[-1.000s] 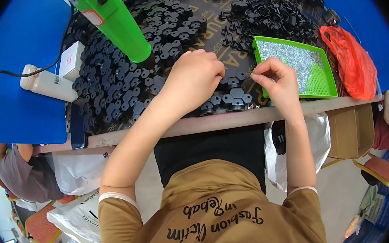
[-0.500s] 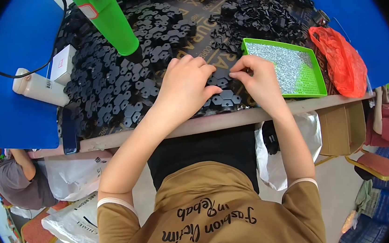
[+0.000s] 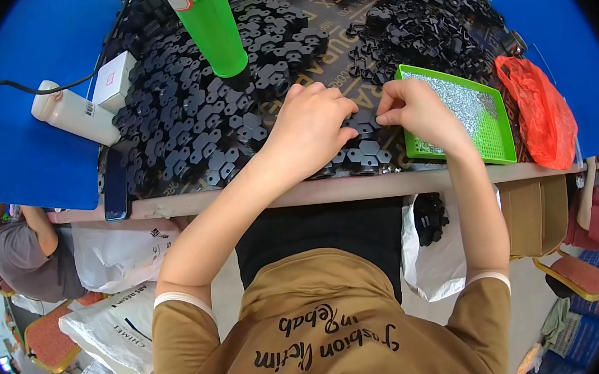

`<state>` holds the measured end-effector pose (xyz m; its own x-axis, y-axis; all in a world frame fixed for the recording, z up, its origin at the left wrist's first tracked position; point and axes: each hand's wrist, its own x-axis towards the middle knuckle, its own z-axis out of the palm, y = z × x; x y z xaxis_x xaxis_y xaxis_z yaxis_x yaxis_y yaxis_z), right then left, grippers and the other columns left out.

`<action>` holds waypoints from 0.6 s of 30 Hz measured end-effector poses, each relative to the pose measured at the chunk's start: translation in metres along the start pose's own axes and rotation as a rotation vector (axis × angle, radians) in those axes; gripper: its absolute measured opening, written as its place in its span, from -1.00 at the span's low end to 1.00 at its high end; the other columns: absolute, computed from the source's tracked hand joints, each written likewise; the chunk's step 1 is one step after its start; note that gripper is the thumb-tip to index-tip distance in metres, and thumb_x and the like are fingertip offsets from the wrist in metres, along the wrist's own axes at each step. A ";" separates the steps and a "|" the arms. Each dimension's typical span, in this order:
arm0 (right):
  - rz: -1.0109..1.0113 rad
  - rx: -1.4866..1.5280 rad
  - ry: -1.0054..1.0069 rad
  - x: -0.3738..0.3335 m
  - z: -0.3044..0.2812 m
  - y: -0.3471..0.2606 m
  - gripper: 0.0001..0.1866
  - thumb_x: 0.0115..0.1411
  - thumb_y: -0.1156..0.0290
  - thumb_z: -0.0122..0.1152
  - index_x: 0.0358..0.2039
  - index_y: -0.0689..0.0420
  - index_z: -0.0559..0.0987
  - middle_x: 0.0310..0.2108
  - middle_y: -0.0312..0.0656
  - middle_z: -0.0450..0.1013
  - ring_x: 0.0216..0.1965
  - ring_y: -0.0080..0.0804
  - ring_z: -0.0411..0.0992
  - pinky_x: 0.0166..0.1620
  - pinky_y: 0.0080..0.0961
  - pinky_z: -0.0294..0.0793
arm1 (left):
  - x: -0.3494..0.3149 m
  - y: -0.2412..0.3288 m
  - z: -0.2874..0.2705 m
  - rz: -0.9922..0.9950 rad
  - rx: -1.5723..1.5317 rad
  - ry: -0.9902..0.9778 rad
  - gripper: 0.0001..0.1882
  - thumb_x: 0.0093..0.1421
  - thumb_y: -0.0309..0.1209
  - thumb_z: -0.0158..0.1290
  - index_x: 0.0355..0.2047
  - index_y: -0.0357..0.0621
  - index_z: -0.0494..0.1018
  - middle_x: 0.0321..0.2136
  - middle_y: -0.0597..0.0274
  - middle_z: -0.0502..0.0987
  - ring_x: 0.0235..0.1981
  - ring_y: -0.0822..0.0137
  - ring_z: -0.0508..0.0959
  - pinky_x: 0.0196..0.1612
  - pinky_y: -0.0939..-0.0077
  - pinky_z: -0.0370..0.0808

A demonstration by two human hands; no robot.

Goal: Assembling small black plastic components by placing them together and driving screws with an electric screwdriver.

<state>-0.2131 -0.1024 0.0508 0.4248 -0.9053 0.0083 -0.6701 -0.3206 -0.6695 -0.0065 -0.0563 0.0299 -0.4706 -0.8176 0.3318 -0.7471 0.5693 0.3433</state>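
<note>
My left hand [image 3: 314, 124] is curled at the table's near side, its index finger and thumb on a small black plastic part [image 3: 364, 121] with angled edges. Just right of that part, my right hand [image 3: 418, 109] is closed in a pinch, thumb against index finger. Whatever sits between those fingertips is too small to make out. Another black part [image 3: 369, 153] of the same kind lies below, near the table edge. Beside my right hand stands a green tray [image 3: 500, 113] holding many small silvery metal pieces [image 3: 453, 96].
Many black parts [image 3: 210, 120] cover the table's left; smaller black pieces [image 3: 407, 36] are heaped at back right. A green cylindrical tool [image 3: 217, 40] hangs over the left side. White bottle [image 3: 76, 115], white box [image 3: 115, 82], dark phone [image 3: 115, 187] and red plastic bag [image 3: 541, 113] flank them.
The whole view has shifted, so the table and its things sit further right in the picture. Both hands keep nearly the same place around the black part.
</note>
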 end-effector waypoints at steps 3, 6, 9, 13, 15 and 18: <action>0.024 0.074 -0.194 0.008 -0.007 0.001 -0.91 -0.08 0.64 0.30 -0.54 0.30 0.53 -0.60 -0.23 0.47 -0.52 -0.53 0.41 -0.39 -0.58 0.40 | 0.001 -0.001 0.000 0.006 -0.011 0.000 -0.69 0.01 -0.33 0.25 -0.21 -0.12 0.57 -0.35 0.21 0.55 -0.21 0.18 0.49 -0.07 0.30 0.33; 0.050 0.058 -0.237 0.006 -0.011 -0.006 -0.92 -0.10 0.65 0.30 -0.56 0.32 0.54 -0.61 -0.24 0.48 -0.53 -0.57 0.41 -0.41 -0.60 0.40 | 0.001 -0.002 0.000 0.002 -0.036 -0.004 -0.70 0.01 -0.34 0.25 -0.22 -0.11 0.57 -0.37 0.21 0.55 -0.22 0.19 0.50 -0.09 0.31 0.33; -0.010 0.073 -0.201 -0.004 -0.008 -0.005 -0.92 -0.10 0.66 0.29 -0.51 0.32 0.59 -0.60 -0.20 0.51 -0.53 -0.52 0.45 -0.40 -0.57 0.42 | 0.001 -0.002 -0.001 -0.018 -0.059 -0.018 -0.70 0.00 -0.34 0.25 -0.22 -0.10 0.56 -0.37 0.22 0.56 -0.22 0.20 0.50 -0.11 0.32 0.33; -0.233 -0.053 0.048 -0.027 0.005 0.015 -0.81 -0.04 0.63 0.27 -0.35 0.25 0.66 -0.51 -0.10 0.55 -0.49 -0.34 0.52 -0.34 -0.49 0.49 | 0.004 0.000 -0.001 -0.013 -0.073 -0.031 -0.69 -0.01 -0.34 0.26 -0.22 -0.08 0.55 -0.38 0.23 0.57 -0.22 0.21 0.51 -0.11 0.34 0.32; -0.463 -0.207 0.211 -0.039 0.009 0.020 -0.82 0.00 0.60 0.26 -0.32 0.22 0.66 -0.38 -0.10 0.55 -0.38 -0.22 0.51 -0.27 -0.44 0.49 | 0.006 0.000 -0.004 0.005 -0.056 -0.029 -0.72 0.00 -0.35 0.24 -0.24 -0.09 0.56 -0.38 0.23 0.57 -0.22 0.20 0.52 -0.11 0.32 0.33; -0.508 -0.267 0.353 -0.052 0.009 0.017 -0.79 0.00 0.56 0.26 -0.28 0.18 0.64 -0.26 -0.09 0.52 -0.25 -0.13 0.48 -0.19 -0.34 0.48 | 0.018 0.001 -0.007 0.041 -0.040 -0.031 -0.80 0.04 -0.36 0.20 -0.30 -0.11 0.56 -0.40 0.21 0.57 -0.21 0.17 0.52 -0.13 0.29 0.36</action>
<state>-0.2406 -0.0583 0.0321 0.5331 -0.6457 0.5466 -0.5861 -0.7478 -0.3119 -0.0123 -0.0704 0.0426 -0.5152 -0.7953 0.3196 -0.7078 0.6050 0.3646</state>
